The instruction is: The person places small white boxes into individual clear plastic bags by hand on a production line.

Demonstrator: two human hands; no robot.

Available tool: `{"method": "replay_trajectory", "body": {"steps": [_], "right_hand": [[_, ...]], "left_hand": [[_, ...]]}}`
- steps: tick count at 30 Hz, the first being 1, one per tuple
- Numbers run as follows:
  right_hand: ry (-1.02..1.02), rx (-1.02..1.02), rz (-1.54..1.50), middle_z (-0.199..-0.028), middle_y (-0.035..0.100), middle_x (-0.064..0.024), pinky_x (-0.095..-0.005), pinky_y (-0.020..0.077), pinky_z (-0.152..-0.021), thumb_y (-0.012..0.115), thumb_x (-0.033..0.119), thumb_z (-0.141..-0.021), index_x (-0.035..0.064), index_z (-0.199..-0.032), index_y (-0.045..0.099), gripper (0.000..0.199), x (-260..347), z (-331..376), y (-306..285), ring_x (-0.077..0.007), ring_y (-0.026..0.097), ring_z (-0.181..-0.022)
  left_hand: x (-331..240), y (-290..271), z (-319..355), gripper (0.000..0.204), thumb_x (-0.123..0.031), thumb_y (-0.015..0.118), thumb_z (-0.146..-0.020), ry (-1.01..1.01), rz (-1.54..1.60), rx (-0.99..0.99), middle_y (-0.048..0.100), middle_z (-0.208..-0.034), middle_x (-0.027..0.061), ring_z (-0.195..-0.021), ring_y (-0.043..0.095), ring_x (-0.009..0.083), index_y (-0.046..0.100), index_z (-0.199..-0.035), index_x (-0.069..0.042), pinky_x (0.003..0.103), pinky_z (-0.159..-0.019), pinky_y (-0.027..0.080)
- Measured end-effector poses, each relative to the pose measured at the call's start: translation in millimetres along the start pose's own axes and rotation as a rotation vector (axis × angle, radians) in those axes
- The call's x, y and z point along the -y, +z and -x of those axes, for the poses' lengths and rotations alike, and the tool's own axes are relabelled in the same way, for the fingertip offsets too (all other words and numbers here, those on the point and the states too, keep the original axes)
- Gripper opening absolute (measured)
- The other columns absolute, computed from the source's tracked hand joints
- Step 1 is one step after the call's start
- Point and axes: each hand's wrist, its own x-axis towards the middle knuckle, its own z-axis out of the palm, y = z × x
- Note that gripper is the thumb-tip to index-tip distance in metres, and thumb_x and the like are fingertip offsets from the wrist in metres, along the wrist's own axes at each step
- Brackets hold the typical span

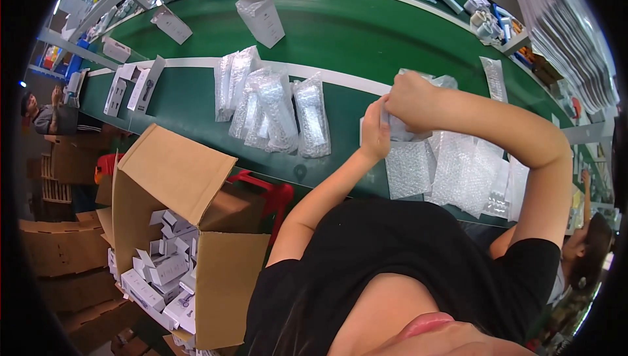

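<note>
I had both hands up over the green surface (196, 104), meeting on one small bubble-wrap pouch (400, 130) at about one o'clock from the middle of the view. My right hand (412, 100) was closed over the pouch's upper end from above, the forearm sweeping in from three o'clock; my left hand (375, 135) pinched the pouch's left edge from nine o'clock, fingers pressed narrow against it. So the pouch sat between the two, touching both, its long axis running roughly twelve to six (what was inside it I could not tell, the right hand hid most of it).

Just below the hands, toward five o'clock, lay a loose stack of empty bubble-wrap sheets (458, 173), nearer my right hand than my left. Well apart at nine o'clock from the hands sat a cluster of filled bubble-wrap pouches (275, 111), their long axes also near twelve to six; the left hand was the nearer one to these. Farther toward seven o'clock, off the surface, stood an open cardboard box (222, 277) full of small white cartons (163, 271).
</note>
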Motion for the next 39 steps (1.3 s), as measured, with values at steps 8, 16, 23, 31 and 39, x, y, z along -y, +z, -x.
{"method": "replay_trajectory", "body": {"steps": [8,16,23,31,39], "right_hand": [[0.105,-0.641,-1.192,-0.074,0.06,-0.0109,-0.027,0.0455,-0.055,0.063,0.006,-0.064,0.004,-0.094,0.059,0.03,-35,29,-13,-0.0161,0.058,-0.064],[-0.777,-1.116,-3.365,-0.112,0.049,-0.0211,-0.0385,0.0475,-0.081,0.045,0.006,-0.081,-0.006,-0.116,0.04,0.038,67,28,66,-0.0291,0.053,-0.099],[-0.484,-1.126,-3.491,-0.103,0.055,-0.0164,-0.0279,0.047,-0.055,0.041,0.01,-0.085,-0.0021,-0.116,0.042,0.032,107,-16,43,-0.0239,0.056,-0.082],[0.609,-1.1,-2.275,-0.084,0.057,-0.0097,-0.0166,0.0417,-0.049,0.054,0.007,-0.077,0.0003,-0.102,0.053,0.026,90,-16,74,-0.0109,0.053,-0.058],[0.183,-0.73,-1.594,-0.085,0.06,-0.0068,-0.0183,0.0433,-0.055,0.053,0.005,-0.07,0.0022,-0.097,0.056,0.028,50,-9,63,-0.0132,0.055,-0.064]], "left_hand": [[9,-47,16,0.055,-0.041,0.032,-0.085,0.046,-0.119,-0.056,0.048,-0.111,0.0181,-0.099,0.046,0.0303,0.04,-0.116,0.004,0.037,-0.088,0.032],[-60,-49,-19,0.053,-0.038,0.048,-0.075,0.412,-0.834,0.44,0.048,-0.111,0.0145,-0.105,0.041,0.0256,0.042,-0.113,-0.001,0.037,-0.092,0.028],[-33,-62,-13,0.04,-0.025,0.057,-0.068,0.424,-0.927,0.646,0.051,-0.104,0.0111,-0.098,0.046,0.0248,0.05,-0.1,-0.001,0.037,-0.089,0.032],[-47,-78,0,0.007,-0.005,0.057,-0.064,0.501,-0.8,0.363,0.056,-0.088,0.0088,-0.085,0.05,0.0269,0.055,-0.07,-0.003,0.039,-0.084,0.039],[-35,-85,5,0.012,-0.005,0.056,-0.064,0.514,-0.68,0.337,0.052,-0.087,0.0078,-0.082,0.048,0.024,0.053,-0.076,-0.004,0.035,-0.085,0.037]]}}
